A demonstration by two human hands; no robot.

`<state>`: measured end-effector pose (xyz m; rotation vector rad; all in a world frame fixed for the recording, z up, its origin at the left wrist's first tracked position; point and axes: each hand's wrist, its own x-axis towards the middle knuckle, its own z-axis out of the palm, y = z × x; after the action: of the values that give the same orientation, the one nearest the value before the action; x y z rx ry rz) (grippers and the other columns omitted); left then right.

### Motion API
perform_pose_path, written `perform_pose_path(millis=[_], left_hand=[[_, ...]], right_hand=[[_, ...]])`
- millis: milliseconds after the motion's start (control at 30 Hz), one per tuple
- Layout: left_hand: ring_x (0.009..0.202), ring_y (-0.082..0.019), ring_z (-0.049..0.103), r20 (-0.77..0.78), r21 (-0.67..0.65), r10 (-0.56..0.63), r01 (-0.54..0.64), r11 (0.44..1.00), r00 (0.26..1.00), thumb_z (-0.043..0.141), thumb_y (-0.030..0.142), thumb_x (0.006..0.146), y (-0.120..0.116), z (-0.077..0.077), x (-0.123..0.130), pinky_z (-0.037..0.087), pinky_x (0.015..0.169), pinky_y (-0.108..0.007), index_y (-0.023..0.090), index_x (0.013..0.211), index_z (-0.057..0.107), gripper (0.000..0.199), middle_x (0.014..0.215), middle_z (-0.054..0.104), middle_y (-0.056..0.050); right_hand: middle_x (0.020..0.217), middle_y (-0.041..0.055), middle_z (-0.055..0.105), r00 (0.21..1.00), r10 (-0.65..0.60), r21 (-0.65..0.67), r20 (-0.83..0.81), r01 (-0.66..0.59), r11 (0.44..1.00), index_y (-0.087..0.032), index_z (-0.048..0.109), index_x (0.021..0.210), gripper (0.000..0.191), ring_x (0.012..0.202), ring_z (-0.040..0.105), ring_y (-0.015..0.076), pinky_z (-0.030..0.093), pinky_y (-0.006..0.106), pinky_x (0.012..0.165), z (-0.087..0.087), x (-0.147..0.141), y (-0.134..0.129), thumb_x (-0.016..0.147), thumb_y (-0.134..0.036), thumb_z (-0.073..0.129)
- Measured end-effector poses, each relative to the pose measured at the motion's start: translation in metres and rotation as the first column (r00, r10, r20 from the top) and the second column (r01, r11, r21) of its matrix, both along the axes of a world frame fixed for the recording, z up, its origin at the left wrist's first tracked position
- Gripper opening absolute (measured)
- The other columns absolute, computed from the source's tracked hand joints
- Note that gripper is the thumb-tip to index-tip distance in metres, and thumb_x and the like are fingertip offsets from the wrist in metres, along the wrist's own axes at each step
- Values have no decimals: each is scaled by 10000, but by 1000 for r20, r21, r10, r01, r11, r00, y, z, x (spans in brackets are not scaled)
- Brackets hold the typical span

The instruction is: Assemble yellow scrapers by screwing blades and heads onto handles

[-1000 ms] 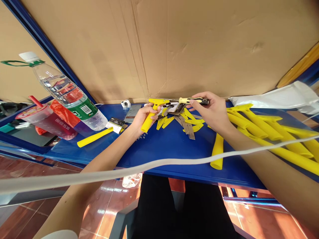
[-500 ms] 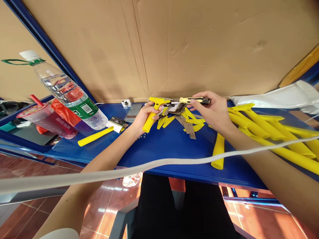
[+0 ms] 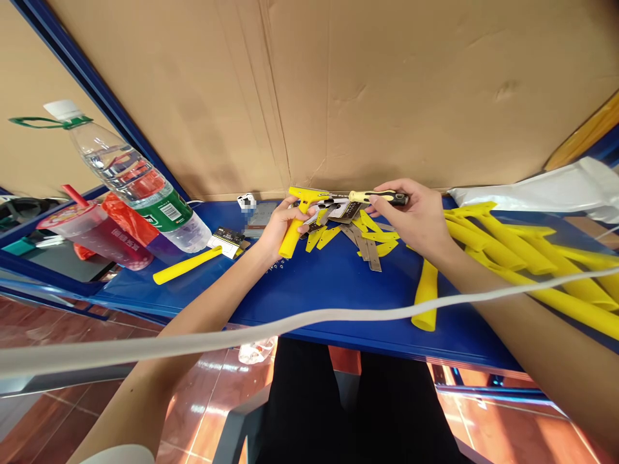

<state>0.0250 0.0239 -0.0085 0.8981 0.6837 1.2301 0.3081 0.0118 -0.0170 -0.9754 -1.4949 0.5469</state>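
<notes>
My left hand (image 3: 279,227) is closed round a yellow T-shaped scraper handle (image 3: 294,235), its wide head uppermost. In my right hand (image 3: 416,209) is a cream-and-black screwdriver (image 3: 370,197), held level. Its shaft points left and meets the side of the scraper's head; whether the tip sits in a screw is too small to tell. Below and between my hands lie loose yellow plates (image 3: 329,238) and flat metal blades (image 3: 372,254) in a pile. Small metal nuts or screws (image 3: 276,265) are scattered beside my left wrist.
More yellow handles (image 3: 512,248) are heaped at the right of the blue table (image 3: 309,290). One yellow scraper (image 3: 188,265), a water bottle (image 3: 167,209) and a red drink cup (image 3: 104,238) stand or lie at left. A white cable (image 3: 338,315) crosses in front of my forearms.
The whole view has shifted very slightly. Both hands keep their grip, and the screwdriver stays against the scraper's head.
</notes>
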Motion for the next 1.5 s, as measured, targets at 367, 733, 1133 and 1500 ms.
perform_pose_path(millis=[367, 733, 1133, 1500], left_hand=[[906, -211, 834, -169, 137, 76, -53, 989, 983, 832, 49, 576, -7, -4, 7, 394, 505, -190, 270, 1217, 530, 743, 1131, 792, -28], [903, -224, 841, -218, 185, 79, -38, 982, 973, 850, 81, 592, -9, -3, 9, 406, 486, -181, 277, 1205, 528, 719, 1147, 796, -28], [667, -150, 749, -228, 170, 46, -7, 985, 973, 865, 72, 604, -15, -6, 15, 393, 463, -200, 291, 1237, 496, 764, 1060, 803, 11], [895, -204, 836, -170, 182, 36, -5, 983, 985, 898, 111, 670, -31, -4, 24, 413, 459, -172, 314, 1252, 504, 732, 1193, 774, -14]], right_hand=[[779, 22, 829, 994, -41, -61, 103, 48, 997, -303, 844, 1009, 209, 789, 871, 311, 707, 419, 655, 18, 7, -6, 920, -468, 937], [754, 17, 804, 985, -66, -74, 162, 79, 994, -295, 862, 1086, 235, 735, 841, 295, 663, 394, 626, 20, 10, -7, 932, -463, 919], [1185, 69, 835, 984, -23, 9, 178, 22, 1000, -297, 776, 1183, 313, 857, 825, 269, 704, 420, 788, 23, 19, -5, 932, -445, 892], [1193, 103, 834, 947, -35, 75, 320, 11, 997, -288, 728, 1258, 339, 875, 809, 260, 635, 388, 706, 25, 53, -6, 981, -404, 887]])
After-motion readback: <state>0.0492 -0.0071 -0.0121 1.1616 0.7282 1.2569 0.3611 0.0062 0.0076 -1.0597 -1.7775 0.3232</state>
